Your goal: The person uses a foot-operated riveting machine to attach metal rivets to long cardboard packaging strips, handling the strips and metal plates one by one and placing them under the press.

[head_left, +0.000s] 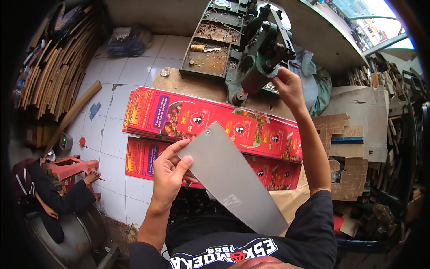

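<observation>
My left hand (172, 168) is closed on the edge of a long grey panel (233, 184), thumb on top and fingers beneath. The panel slants toward my lap, and a small metal eyelet (208, 132) sits in its far corner. My right hand (289, 87) reaches to the right side of a green hand press (260, 74). Its fingertips are pinched together beside small metal pieces (270, 87); whatever they hold is too small to make out. Beneath the panel lie two stacks of red printed panels, a farther stack (179, 119) and a nearer stack (139, 157).
A compartmented metal tray (206, 60) holding small parts adjoins the press. Cardboard pieces (354, 130) lie at right; stacked boards (58, 67) lean at far left. Another person's hand (92, 176) is by a red stool (74, 168). A cardboard tube (74, 116) leans over the tiled floor.
</observation>
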